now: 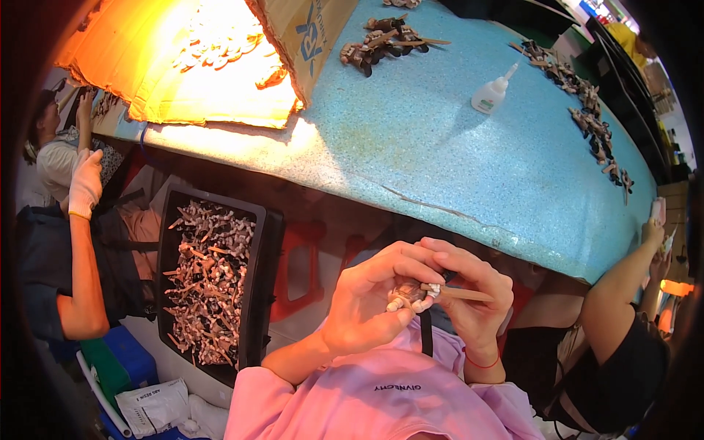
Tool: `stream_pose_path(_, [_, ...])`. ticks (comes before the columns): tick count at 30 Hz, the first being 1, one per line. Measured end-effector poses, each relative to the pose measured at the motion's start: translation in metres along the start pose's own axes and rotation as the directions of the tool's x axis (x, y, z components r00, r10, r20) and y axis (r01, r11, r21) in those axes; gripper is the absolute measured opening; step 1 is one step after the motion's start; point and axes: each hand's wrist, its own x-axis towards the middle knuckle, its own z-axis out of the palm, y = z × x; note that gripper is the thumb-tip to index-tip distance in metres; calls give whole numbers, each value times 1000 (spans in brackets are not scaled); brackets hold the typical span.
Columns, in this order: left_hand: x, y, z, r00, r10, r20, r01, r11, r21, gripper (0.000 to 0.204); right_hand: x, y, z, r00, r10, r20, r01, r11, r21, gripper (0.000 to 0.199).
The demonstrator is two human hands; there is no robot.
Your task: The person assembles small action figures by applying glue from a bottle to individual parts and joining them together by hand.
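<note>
In front of my chest, both hands are closed on a small plastic figurine (408,297), brown and cream with dark bits. My left hand (361,299) wraps round its body, thumb along the near side. My right hand (478,292) pinches the other end, where a flat tan blade-like piece (466,294) sticks out across the palm. Fingers hide part of the figurine, so I cannot tell how the blade joins it. Beyond my hands, a white squeeze bottle (490,95) with a narrow nozzle stands on the blue table (411,158).
A black bin (253,286) heaped with small figurines stands at left. Figurine clusters (381,45) and a long row (587,110) lie on the table. A brightly lit cardboard box (312,51) holds more pieces. Co-workers' arms (86,257) flank me. A red stool (301,271) sits below.
</note>
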Motion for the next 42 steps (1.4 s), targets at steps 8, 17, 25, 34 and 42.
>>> stream_pose_path(8, [1, -2, -1, 1000, -10, 13, 11, 996, -85, 36, 3, 2, -2, 999, -53, 5, 53, 998, -22, 38])
stream_pose_path(17, [2, 2, 5, 988, -114, -101, 109, 993, -46, 42, 2, 5, -2, 999, -46, 1, 46, 999, -20, 38])
stream_pose_path(25, [2, 0, -1, 989, -140, -47, 130, 978, -163, 35, 3, 2, -4, 999, -47, 20, 48, 998, -35, 39])
stream_pose_path(34, [1, -1, -4, 951, -309, -20, 271, 864, -425, 37, 4, 1, -2, 999, -54, 9, 55, 991, -119, 39])
stream_pose_path(42, [2, -4, -8, 914, -404, 16, 346, 760, -549, 43, 3, 1, -2, 1000, -17, 20, 19, 997, -77, 36])
